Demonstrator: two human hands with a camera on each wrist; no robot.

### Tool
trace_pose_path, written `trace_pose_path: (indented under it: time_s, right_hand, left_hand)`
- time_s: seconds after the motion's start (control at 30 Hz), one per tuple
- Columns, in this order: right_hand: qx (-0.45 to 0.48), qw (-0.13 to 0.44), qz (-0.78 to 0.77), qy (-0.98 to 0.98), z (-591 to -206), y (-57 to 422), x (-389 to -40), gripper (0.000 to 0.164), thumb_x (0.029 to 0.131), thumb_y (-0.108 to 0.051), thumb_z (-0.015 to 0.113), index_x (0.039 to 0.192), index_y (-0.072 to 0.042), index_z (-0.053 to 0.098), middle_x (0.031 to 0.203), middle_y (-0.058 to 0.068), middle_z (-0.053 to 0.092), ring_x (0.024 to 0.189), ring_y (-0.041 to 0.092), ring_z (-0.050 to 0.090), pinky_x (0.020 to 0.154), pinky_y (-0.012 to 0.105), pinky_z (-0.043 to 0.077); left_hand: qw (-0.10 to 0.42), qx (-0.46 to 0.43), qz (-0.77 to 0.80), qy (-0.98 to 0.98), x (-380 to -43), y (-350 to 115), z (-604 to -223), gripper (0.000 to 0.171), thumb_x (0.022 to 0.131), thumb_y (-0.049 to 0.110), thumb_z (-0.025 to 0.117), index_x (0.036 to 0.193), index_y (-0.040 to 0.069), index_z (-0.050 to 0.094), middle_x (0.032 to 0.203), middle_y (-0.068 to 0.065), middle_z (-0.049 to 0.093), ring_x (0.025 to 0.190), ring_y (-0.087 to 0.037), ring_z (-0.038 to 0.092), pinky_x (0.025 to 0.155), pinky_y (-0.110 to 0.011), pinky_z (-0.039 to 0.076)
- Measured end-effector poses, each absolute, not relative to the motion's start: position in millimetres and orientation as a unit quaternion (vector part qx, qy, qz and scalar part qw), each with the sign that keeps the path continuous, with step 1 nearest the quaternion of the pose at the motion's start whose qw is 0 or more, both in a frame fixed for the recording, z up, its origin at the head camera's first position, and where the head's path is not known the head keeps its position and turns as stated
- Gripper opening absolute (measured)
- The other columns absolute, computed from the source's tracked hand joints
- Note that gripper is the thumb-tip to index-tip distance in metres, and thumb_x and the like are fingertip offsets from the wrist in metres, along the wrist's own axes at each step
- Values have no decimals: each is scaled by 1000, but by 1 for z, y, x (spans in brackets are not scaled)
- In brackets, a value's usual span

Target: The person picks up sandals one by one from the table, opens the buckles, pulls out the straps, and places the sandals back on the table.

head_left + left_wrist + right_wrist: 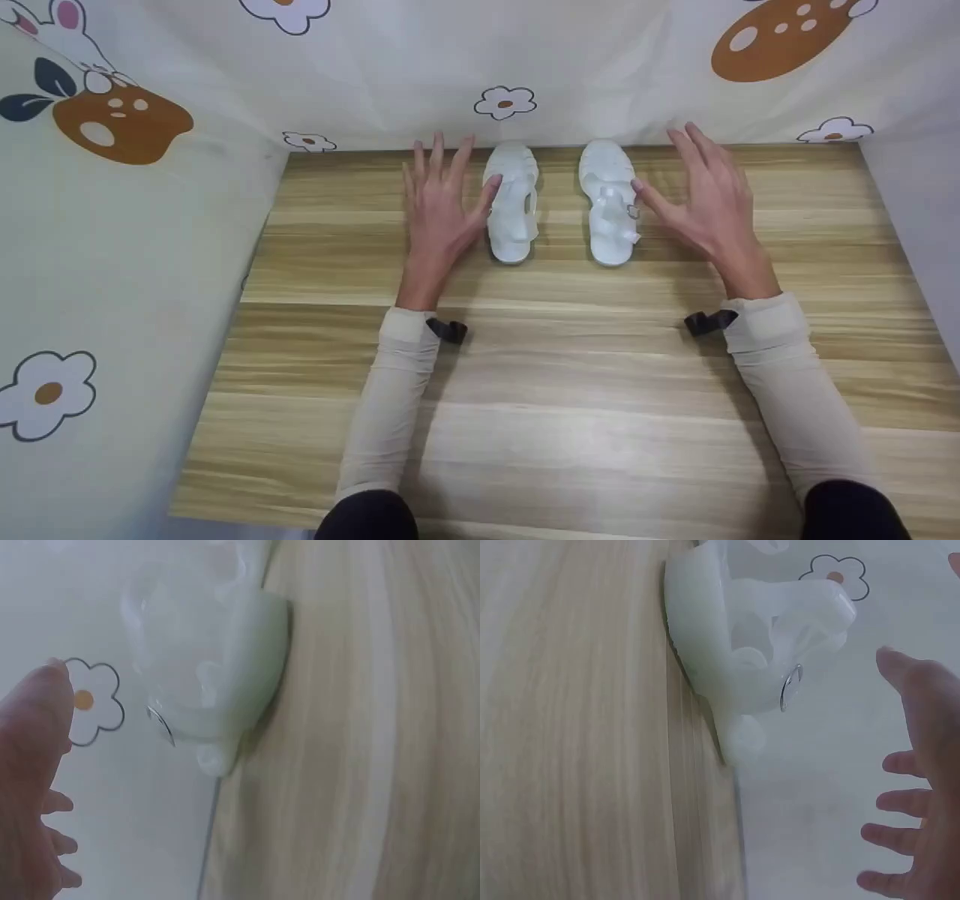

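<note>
Two white translucent sandals stand side by side on the wooden tabletop, toes toward the back wall. Beside the left sandal [511, 214] is my left hand [439, 206], its fingers spread and its thumb overlapping the sandal's edge in the head view. My right hand [712, 195] hovers to the right of the right sandal [611, 225], thumb pointing at its strap and fingers extended. A metal ring buckle [791, 688] shows on the right sandal's strap in the right wrist view. In the left wrist view the thumb [37, 709] is apart from the left sandal [251, 660].
The wood-grain tabletop [570, 390] runs up to a pale cloth backdrop [420, 67] printed with flowers and orange fruit shapes. The cloth also rises along the left and right sides. Black wrist mounts [448, 330] sit on both cuffs.
</note>
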State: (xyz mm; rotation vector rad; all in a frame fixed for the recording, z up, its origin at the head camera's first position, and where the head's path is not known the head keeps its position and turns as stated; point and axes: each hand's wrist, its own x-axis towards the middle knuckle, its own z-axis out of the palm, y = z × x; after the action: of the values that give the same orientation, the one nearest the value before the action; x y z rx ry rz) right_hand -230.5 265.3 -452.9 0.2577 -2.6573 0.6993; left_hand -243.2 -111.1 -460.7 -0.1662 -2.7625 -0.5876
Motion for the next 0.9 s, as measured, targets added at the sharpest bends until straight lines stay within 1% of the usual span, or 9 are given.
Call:
trace_pose_path:
  time_s: [0.07,0.17,0.27,0.4,0.5,0.57,0.7,0.77,0.9]
  right_hand:
    - [91,201,259,-940,-452,264,-228,79,96,-63,71,160,-21,53,169,8,49,153,39,49,116,70,43]
    - [91,206,277,-934,-451,263,-223,69,99,-56,71,157,-20,57,164,6,54,150,36,53,112,68,48]
    - [97,207,296,-927,-452,263,-220,58,102,-45,70,152,-17,60,158,7,59,138,34,62,103,63,55]
    - [109,196,330,-917,-457,264,-216,45,104,-30,69,145,-10,65,147,11,66,123,33,68,94,51,61]
    - [109,172,361,-910,-463,265,-214,41,104,-25,69,140,-6,67,141,13,68,122,32,69,92,41,64]
    - [106,149,382,-906,-467,265,-213,40,104,-24,68,140,-6,68,138,14,68,122,32,70,92,37,65]
    - [98,105,412,-900,-473,265,-213,43,105,-28,68,141,-6,67,139,16,68,121,30,71,93,36,65]
    - [96,94,416,-899,-476,264,-214,43,105,-28,68,141,-4,67,141,17,68,120,30,72,92,31,65]
    - [96,72,437,-892,-481,263,-216,42,104,-20,68,140,1,65,143,21,66,121,34,73,91,22,63]
  left_hand:
    - [169,-76,-223,-957,-240,-106,-457,74,106,73,42,166,31,42,177,-13,34,166,-42,24,135,-63,17]
    - [190,-103,-248,-944,-235,-97,-453,69,108,68,45,163,25,48,168,-12,48,160,-37,39,132,-58,30]
    - [204,-128,-272,-932,-229,-87,-449,65,110,62,49,161,21,52,161,-10,57,153,-32,48,128,-52,39]
    - [197,-158,-299,-920,-220,-72,-447,62,111,57,52,159,18,53,159,-10,59,149,-28,52,126,-45,43]
    - [174,-179,-316,-915,-212,-58,-447,63,111,56,53,160,16,52,161,-12,56,150,-28,52,126,-43,44]
    - [157,-194,-319,-914,-208,-48,-448,61,112,53,52,159,13,52,162,-13,55,151,-29,52,126,-42,44]
    - [136,-229,-307,-914,-201,-28,-451,53,114,38,52,157,6,53,159,-16,58,146,-30,57,124,-39,46]
    - [131,-244,-298,-914,-199,-19,-454,50,114,32,53,156,5,53,155,-18,60,143,-31,60,121,-39,49]
    - [116,-262,-298,-910,-196,-3,-458,50,112,26,56,156,4,51,154,-18,62,143,-30,60,120,-37,50]
